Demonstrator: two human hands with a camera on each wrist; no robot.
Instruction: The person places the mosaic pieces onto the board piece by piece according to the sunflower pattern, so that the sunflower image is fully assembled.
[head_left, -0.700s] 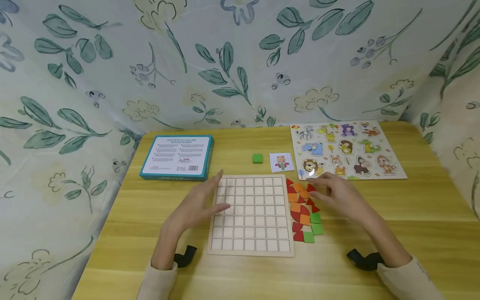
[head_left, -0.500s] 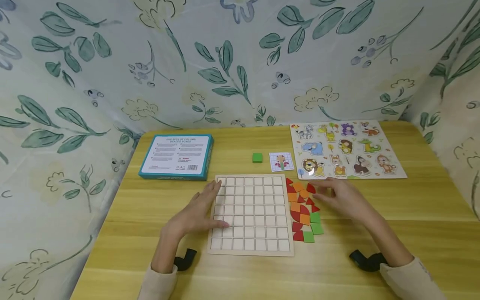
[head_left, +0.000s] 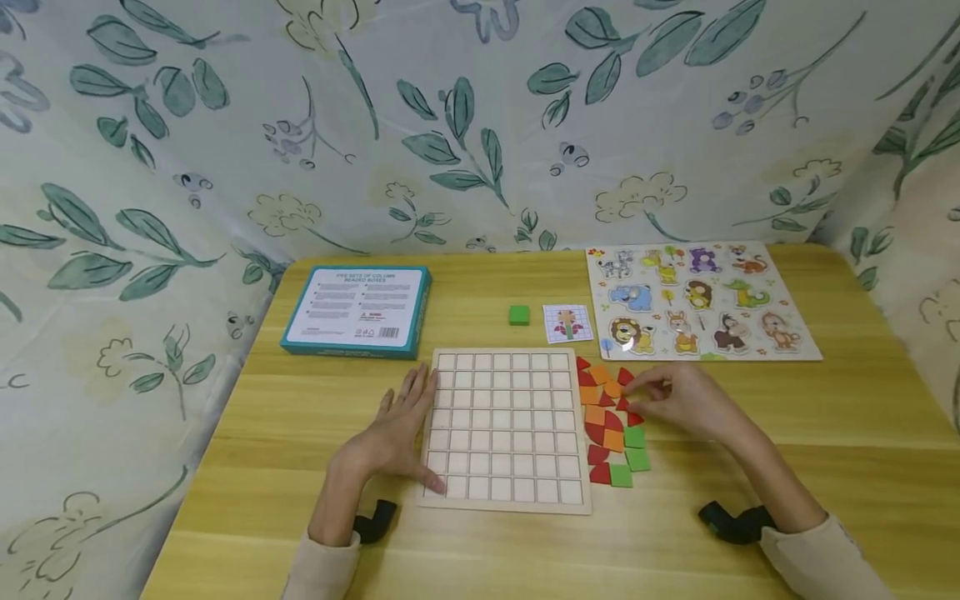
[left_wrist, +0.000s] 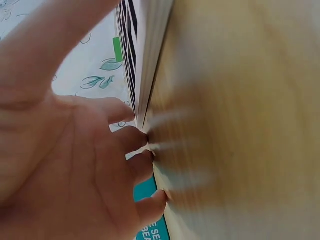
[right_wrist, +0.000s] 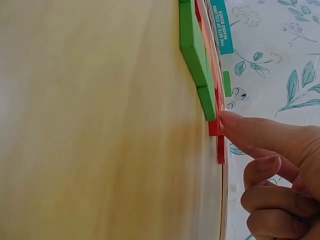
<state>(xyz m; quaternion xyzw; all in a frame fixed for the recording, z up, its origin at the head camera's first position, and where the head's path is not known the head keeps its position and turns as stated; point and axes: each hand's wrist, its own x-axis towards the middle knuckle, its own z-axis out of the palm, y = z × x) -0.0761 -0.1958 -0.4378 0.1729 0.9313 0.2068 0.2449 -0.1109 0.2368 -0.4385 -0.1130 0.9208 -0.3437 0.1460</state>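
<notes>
A pale wooden grid board lies flat on the table. My left hand rests along its left edge, fingers spread, the thumb over the lower left corner. In the left wrist view, the fingertips touch the tabletop beside the board. To the board's right lies a cluster of flat red, orange and green pieces. My right hand is at this cluster's upper right, thumb and index finger apart near a red triangle and a red quarter-round piece. Its other fingers are curled in the right wrist view.
Behind the board are a green square stack and a gridded flower pattern card. A teal-edged box lies back left. An animal puzzle board lies back right. A floral cloth hangs behind the table.
My left hand has slid from over the board's upper left down along its left edge, thumb now at the lower corner. My right hand has moved slightly down beside the red pieces.
</notes>
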